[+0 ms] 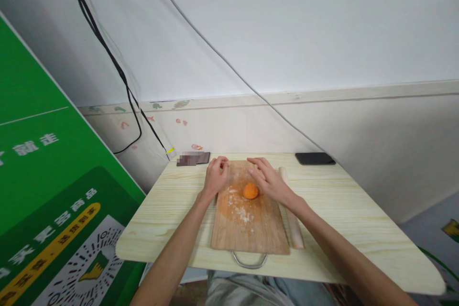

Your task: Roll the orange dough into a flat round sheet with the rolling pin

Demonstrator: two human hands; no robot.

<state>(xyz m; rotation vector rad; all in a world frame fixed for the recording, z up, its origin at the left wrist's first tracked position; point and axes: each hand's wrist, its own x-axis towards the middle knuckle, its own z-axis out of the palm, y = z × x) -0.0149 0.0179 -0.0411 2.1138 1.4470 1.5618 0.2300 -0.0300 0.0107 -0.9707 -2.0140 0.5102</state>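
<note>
An orange dough ball [250,191] lies on a wooden cutting board [251,236], with white flour scattered around it. My right hand [269,180] is just right of and beyond the ball, fingers stretched out and apart, holding nothing. At the board's far left edge, my left hand [215,177] has its fingers curled together; whatever may be between them is hidden. A pale wooden rolling pin [295,229] lies along the board's right side, partly covered by my right hand and forearm.
The board's metal handle [249,266] sticks out toward the front edge of the light wood table [344,220]. One phone [314,158] lies at the back right, and a dark flat, partly blurred object [202,158] at the back left. A green printed panel [46,167] stands left.
</note>
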